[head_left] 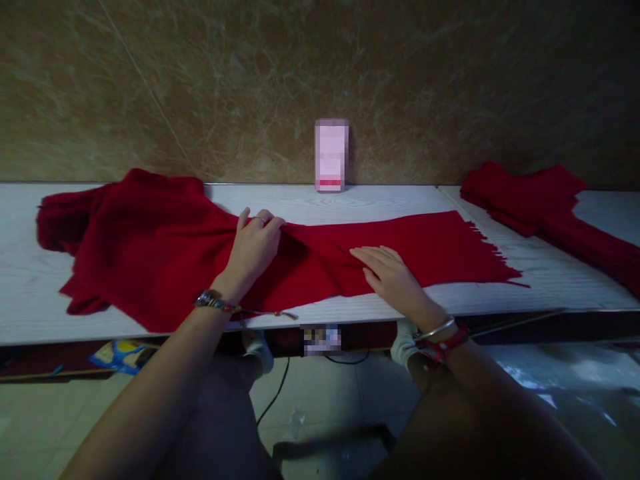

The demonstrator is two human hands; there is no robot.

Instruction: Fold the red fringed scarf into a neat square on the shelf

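Red cloth (pixel 435 247) — left hand (pixel 255 247) pinches its edge, right hand (pixel 393 275) lies open on it.

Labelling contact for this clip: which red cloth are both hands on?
The long cloth across the middle, ragged at its right end. The left hand and right hand touch it, not the red cloth at far right.
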